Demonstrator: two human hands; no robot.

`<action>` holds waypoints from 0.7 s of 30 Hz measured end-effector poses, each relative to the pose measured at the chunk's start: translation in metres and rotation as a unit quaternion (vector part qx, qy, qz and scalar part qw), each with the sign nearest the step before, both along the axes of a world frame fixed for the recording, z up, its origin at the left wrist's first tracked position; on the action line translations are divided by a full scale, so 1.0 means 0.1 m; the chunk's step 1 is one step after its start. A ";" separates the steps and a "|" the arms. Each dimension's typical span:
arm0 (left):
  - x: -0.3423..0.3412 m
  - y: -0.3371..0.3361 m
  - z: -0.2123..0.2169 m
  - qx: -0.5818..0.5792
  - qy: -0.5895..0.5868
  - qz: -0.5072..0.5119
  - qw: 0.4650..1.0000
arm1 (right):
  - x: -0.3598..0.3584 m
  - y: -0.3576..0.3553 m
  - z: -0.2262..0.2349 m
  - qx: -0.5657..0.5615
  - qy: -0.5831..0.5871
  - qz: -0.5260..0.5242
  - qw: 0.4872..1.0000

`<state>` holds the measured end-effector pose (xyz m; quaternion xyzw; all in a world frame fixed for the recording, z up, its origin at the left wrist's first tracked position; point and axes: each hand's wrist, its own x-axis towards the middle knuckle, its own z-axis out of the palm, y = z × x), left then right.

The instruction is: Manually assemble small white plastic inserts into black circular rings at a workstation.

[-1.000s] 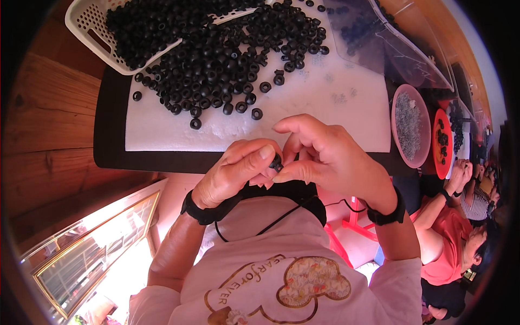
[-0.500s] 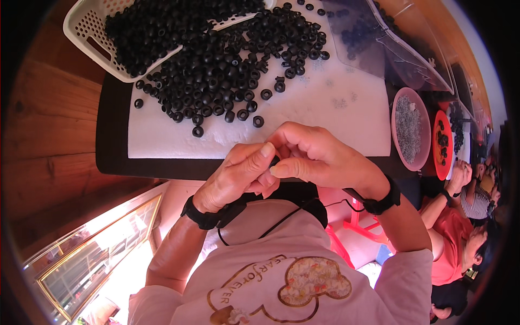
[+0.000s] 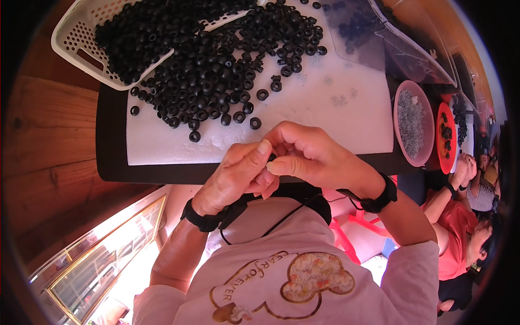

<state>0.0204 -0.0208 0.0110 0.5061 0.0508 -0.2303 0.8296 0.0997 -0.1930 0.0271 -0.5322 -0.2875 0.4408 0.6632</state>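
Note:
My left hand [image 3: 235, 173] and my right hand [image 3: 311, 154] meet just over the table's near edge, fingers curled together. Between the fingertips a small black part [image 3: 272, 157] shows; it is mostly covered, but its colour matches the rings on the table. Both thumbs press near it. Beyond my hands spreads a heap of black plastic rings [image 3: 208, 89], thick-walled with round holes. Several single rings lie at the heap's near side, the closest ring [image 3: 255, 123] just beyond my knuckles.
A white perforated basket [image 3: 66, 39] full of rings tips onto the white table mat [image 3: 346, 127]. At right are a clear plastic bin [image 3: 420, 54], a pink bowl [image 3: 427, 122] of small silvery pieces and an orange-red plate [image 3: 445, 162]. Past them sits a co-worker with hands [image 3: 465, 169] together.
The view has shifted slightly. My hands keep nearly the same grip, with small finger movements around the black part. The co-worker's hands have come together.

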 end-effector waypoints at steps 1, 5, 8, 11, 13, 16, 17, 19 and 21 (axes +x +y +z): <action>0.00 0.00 0.01 -0.012 0.010 0.004 1.000 | 0.00 0.00 0.00 0.000 0.001 -0.001 1.000; -0.02 0.04 -0.06 -0.032 0.015 0.008 0.999 | 0.03 0.04 0.02 0.014 0.031 0.007 0.999; -0.03 0.02 -0.05 -0.019 0.009 0.018 1.000 | 0.03 0.05 0.01 0.009 0.029 0.007 1.000; -0.02 -0.02 -0.01 0.006 -0.004 0.024 1.000 | 0.02 0.04 0.00 0.001 0.022 0.001 1.000; -0.03 -0.03 0.02 0.015 -0.005 0.023 1.000 | -0.02 0.02 0.02 -0.006 0.024 -0.006 1.000; -0.01 -0.03 -0.01 0.046 -0.036 0.020 0.998 | 0.00 0.02 0.02 -0.005 0.029 -0.023 0.999; -0.03 -0.05 -0.01 0.064 -0.061 0.016 0.996 | -0.01 -0.02 0.03 -0.034 -0.025 -0.025 0.999; -0.02 -0.06 0.02 0.086 -0.068 0.001 0.994 | -0.02 -0.06 0.08 -0.063 -0.086 -0.029 0.994; -0.04 -0.08 0.00 0.061 -0.068 0.045 0.995 | -0.04 -0.07 0.16 -0.118 -0.185 -0.066 0.973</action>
